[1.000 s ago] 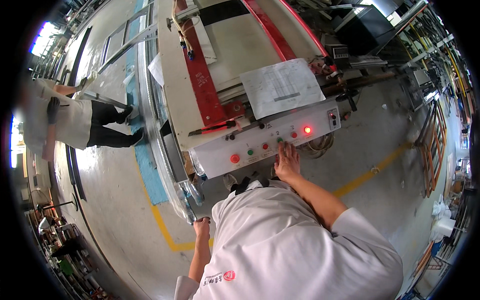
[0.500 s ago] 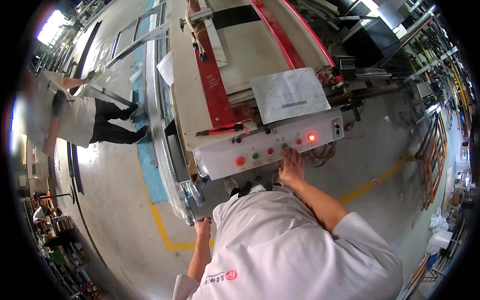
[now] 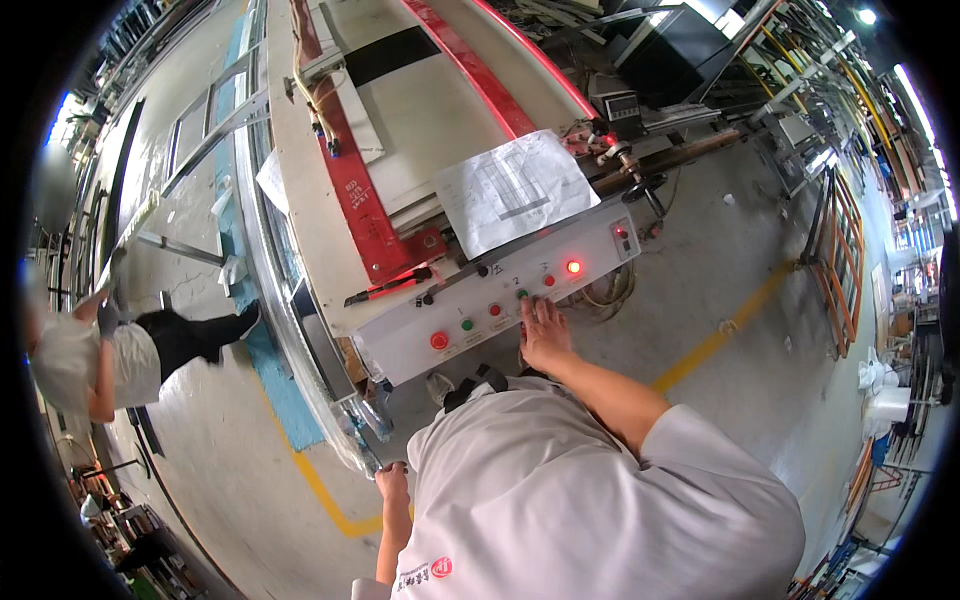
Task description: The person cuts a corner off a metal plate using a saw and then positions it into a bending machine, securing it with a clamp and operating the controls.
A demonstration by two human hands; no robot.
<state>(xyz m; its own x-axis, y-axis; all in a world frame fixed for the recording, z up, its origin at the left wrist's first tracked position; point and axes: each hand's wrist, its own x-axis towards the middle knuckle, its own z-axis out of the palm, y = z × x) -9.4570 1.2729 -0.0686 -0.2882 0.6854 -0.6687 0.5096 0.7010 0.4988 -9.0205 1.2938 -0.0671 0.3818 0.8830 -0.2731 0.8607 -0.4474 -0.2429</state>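
Note:
My right hand (image 3: 545, 335) reaches to the white control panel (image 3: 400, 350) on the front of the machine. Its fingers are stretched out, with the fingertips at a green button (image 3: 523, 296). A lit red lamp (image 3: 574, 267) glows to the right of it. Farther left are more buttons, among them a second green button (image 3: 467, 325) and a large red button (image 3: 439, 341). My left hand (image 3: 393, 480) hangs low at my left side, fingers curled, close to the end of a plastic-wrapped bundle of long profiles (image 3: 352, 440). Whether it holds anything is hidden.
A printed drawing sheet (image 3: 515, 190) lies on the machine bed, between red bars (image 3: 365, 215). A handwheel (image 3: 645, 190) sticks out at the right corner. At the left, a co-worker (image 3: 120, 360) handles a metal frame. A brown rack (image 3: 835, 265) stands at right.
The view has shifted, so the machine appears farther left. My right hand stays at the same green button, my left hand beside the wrapped bundle. The co-worker has changed stance, leaning away.

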